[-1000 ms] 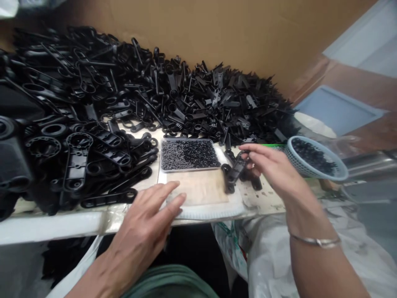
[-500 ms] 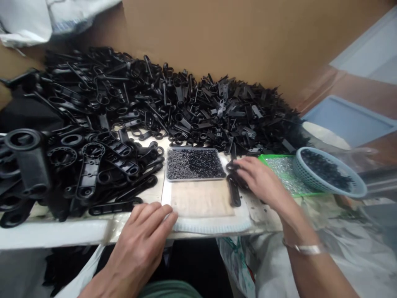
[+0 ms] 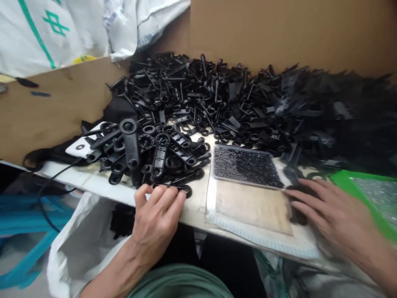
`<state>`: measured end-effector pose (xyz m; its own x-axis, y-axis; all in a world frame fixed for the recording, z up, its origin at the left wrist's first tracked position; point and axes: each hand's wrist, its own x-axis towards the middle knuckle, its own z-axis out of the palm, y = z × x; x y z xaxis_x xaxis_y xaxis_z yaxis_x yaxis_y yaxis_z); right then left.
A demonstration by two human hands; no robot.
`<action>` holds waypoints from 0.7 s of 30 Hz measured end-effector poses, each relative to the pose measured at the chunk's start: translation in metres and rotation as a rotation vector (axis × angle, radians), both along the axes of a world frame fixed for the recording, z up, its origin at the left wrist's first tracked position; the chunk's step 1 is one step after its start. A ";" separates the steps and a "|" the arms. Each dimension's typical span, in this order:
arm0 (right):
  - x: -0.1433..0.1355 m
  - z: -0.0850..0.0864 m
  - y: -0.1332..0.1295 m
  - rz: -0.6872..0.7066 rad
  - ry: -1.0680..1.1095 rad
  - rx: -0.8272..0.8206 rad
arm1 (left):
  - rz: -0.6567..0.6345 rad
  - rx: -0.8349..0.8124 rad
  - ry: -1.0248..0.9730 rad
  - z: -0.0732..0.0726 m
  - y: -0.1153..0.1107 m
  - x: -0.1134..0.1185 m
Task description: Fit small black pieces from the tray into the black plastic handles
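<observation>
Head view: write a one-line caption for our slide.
Left hand at black plastic parts, right hand over dark pieces, a tray of tiny parts between them.

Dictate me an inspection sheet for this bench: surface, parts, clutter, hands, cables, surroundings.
Surface: pale tabletop; a wooden board lies in front of the clear tray of small pieces.
Parts: black ring-ended parts heaped at left; a larger black pile behind.
Clutter: white object partly under parts; green tray at right.
Hands: left hand on a black part at the front edge; right hand at dark parts beside the board, grip unclear.
Cables: black cable hangs over the front edge, left.
Surroundings: cardboard behind; printed white sacks upper left; right side blurred.
</observation>
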<state>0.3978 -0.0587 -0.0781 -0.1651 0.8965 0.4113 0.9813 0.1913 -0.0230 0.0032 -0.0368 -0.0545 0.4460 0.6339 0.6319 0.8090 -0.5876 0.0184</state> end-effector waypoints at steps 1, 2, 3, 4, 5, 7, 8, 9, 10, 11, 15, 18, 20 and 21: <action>0.001 0.003 0.000 0.020 0.002 0.015 | 0.038 -0.011 0.013 0.000 0.000 -0.002; 0.000 0.006 -0.001 0.056 0.007 0.019 | 0.069 -0.016 0.022 -0.001 0.000 -0.003; -0.001 0.008 -0.003 0.098 0.016 0.008 | 0.090 -0.018 0.029 -0.001 0.000 -0.004; -0.002 0.011 -0.007 0.128 0.033 -0.007 | 0.104 -0.017 0.034 -0.001 0.001 -0.006; -0.004 0.012 -0.011 0.156 0.046 -0.032 | 0.115 -0.020 0.045 -0.002 0.002 -0.007; -0.006 0.013 -0.018 0.212 0.030 -0.091 | 0.134 -0.035 0.077 -0.001 0.004 -0.009; -0.005 0.012 -0.019 0.227 0.001 -0.102 | 0.141 -0.050 0.098 0.000 0.005 -0.010; -0.004 0.011 -0.020 0.229 -0.030 -0.101 | 0.148 -0.066 0.118 0.001 0.005 -0.011; -0.003 0.009 -0.019 0.222 -0.057 -0.088 | 0.156 -0.084 0.137 0.002 0.006 -0.012; -0.001 0.007 -0.017 0.203 -0.077 -0.063 | 0.163 -0.102 0.153 0.002 0.007 -0.012; 0.002 0.001 -0.008 0.106 -0.083 0.021 | 0.195 -0.161 0.186 0.005 0.007 -0.010; -0.008 0.005 -0.010 0.115 -0.012 0.003 | 0.196 -0.207 0.198 0.007 0.006 -0.007; -0.024 0.014 -0.015 0.115 0.076 0.012 | 0.191 -0.234 0.198 0.007 0.007 -0.006; -0.035 0.019 -0.016 0.114 0.125 0.021 | 0.186 -0.243 0.194 0.006 0.007 -0.006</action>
